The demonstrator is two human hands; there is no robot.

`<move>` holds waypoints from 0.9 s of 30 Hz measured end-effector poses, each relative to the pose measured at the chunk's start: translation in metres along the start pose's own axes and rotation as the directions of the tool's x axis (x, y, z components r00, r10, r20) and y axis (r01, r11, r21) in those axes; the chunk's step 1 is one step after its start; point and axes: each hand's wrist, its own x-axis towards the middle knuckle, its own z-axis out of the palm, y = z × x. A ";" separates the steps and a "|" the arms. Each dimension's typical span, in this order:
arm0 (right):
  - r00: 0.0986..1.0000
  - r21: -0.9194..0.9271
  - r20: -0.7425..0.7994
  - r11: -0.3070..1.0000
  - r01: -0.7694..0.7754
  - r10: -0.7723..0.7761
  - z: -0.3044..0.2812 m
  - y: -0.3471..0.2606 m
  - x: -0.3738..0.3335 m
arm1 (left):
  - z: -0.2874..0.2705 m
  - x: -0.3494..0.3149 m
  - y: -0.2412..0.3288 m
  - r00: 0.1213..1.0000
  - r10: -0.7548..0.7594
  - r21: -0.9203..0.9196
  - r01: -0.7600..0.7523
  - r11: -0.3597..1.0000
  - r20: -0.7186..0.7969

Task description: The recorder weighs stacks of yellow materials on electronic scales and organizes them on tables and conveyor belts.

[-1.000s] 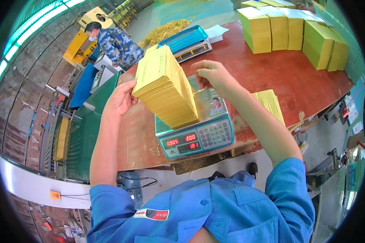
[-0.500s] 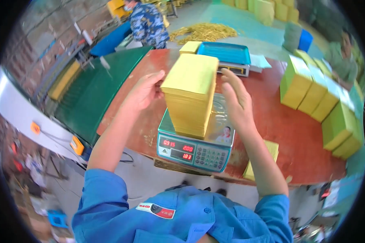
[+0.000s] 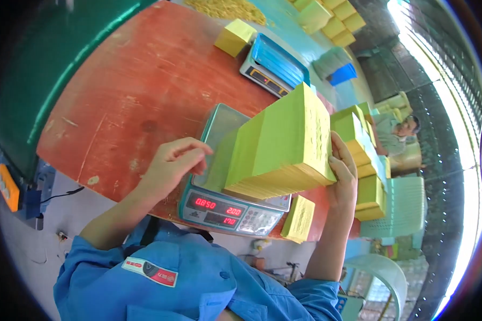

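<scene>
Our right fingers (image 3: 345,153) touch a yellow stack (image 3: 278,144) on the scale (image 3: 225,211) near the counter's (image 3: 123,117) edge, grip unclear; left fingers (image 3: 183,146), half-curled, hang free beside open counter. A blue tray (image 3: 277,60) sits beyond.

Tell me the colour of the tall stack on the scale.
The tall stack is yellow to yellow-green, best seen in the head view.

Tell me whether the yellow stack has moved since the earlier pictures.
Yes: against the scale, the yellow stack has tipped to the right, its top at the right hand.
</scene>
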 end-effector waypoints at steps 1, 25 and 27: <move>1.000 -0.029 -0.018 0.999 -0.016 0.015 0.003 0.000 0.001 | -0.012 0.000 -0.004 0.999 0.005 -0.013 -0.006 1.000 -0.037; 0.994 0.157 -0.103 0.987 0.042 -0.026 0.012 0.001 -0.002 | 0.074 0.087 0.050 0.885 0.320 0.263 -0.415 0.871 0.339; 0.994 0.112 -0.104 0.992 0.054 -0.042 0.009 0.003 -0.004 | 0.083 0.090 0.052 0.886 0.299 0.301 -0.411 0.861 0.353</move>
